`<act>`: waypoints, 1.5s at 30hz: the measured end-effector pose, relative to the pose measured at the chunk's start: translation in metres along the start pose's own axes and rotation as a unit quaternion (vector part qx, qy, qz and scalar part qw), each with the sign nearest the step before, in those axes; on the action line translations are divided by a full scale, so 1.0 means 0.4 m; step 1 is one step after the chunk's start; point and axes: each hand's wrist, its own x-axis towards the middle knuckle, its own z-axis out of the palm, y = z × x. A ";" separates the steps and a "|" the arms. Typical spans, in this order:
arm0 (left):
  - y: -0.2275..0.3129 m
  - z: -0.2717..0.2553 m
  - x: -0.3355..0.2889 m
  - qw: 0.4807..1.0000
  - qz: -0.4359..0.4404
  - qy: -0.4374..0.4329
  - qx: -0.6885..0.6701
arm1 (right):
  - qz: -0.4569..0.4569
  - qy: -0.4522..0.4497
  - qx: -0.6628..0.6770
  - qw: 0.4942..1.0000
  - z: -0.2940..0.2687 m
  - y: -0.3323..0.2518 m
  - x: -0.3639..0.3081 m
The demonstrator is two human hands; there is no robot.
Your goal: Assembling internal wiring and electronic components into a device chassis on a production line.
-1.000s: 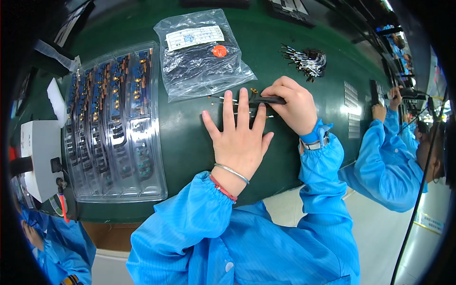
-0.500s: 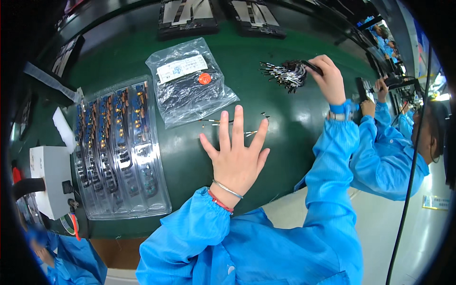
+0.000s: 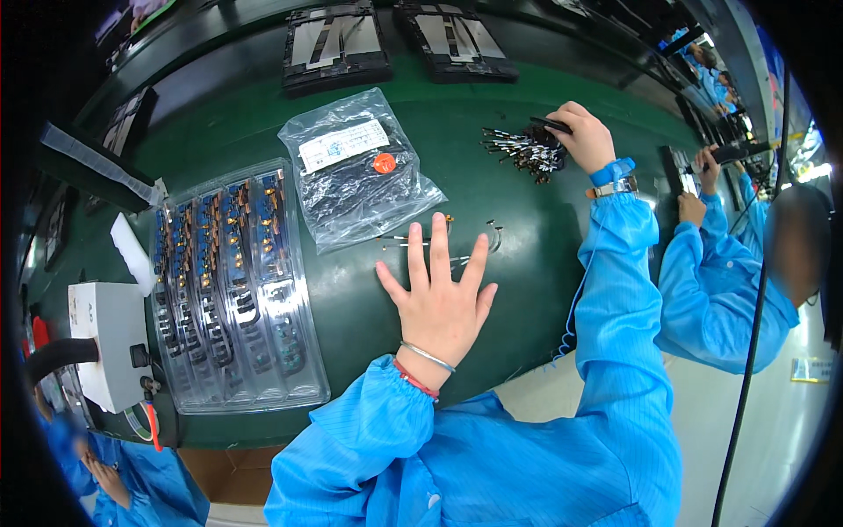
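My left hand [image 3: 438,307] lies open with fingers spread over the green tabletop. Beyond its fingertips are a few short thin cables [image 3: 460,261] with small metal ends, partly hidden by the fingers. Farther right, my right hand [image 3: 583,139] is closed on a slim black tool [image 3: 550,125] that looks like tweezers. Its tip reaches over a heaped bundle of short black cables [image 3: 537,153] with silvery ends. Whether the tool grips a cable, I cannot make out. A clear plastic bag [image 3: 362,198] with dark contents, a white label and an orange sticker lies beyond my left hand.
On the left, a clear tray [image 3: 307,386] holds several rows of blue circuit boards with dark flex cables. Beside it stand a grey-white box [image 3: 110,342] and white foam [image 3: 132,253]. Flat dark device housings [image 3: 335,51] line the far side. A co-worker [image 3: 716,290] sits at right.
My right hand has moved slightly left and the tool's tip now sits over the cable bundle. The left hand stays spread in nearly the same place. The whole view has shifted a little.
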 end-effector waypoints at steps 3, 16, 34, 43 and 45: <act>-0.009 0.000 -0.005 1.000 -0.006 -0.003 0.008 | 0.017 0.008 0.015 1.000 -0.030 -0.037 -0.011; -0.012 0.013 -0.001 1.000 -0.028 -0.012 0.003 | -0.020 -0.082 0.218 0.972 0.001 -0.295 -0.214; -0.011 0.016 -0.016 0.998 -0.042 0.016 -0.053 | -0.041 -0.011 0.275 0.960 0.035 -0.295 -0.221; -0.007 0.013 -0.028 0.997 -0.039 0.026 -0.060 | -0.047 -0.014 0.273 0.961 0.036 -0.292 -0.233; -0.005 0.015 -0.032 0.997 -0.035 0.026 -0.060 | -0.054 -0.025 0.277 0.959 0.031 -0.296 -0.232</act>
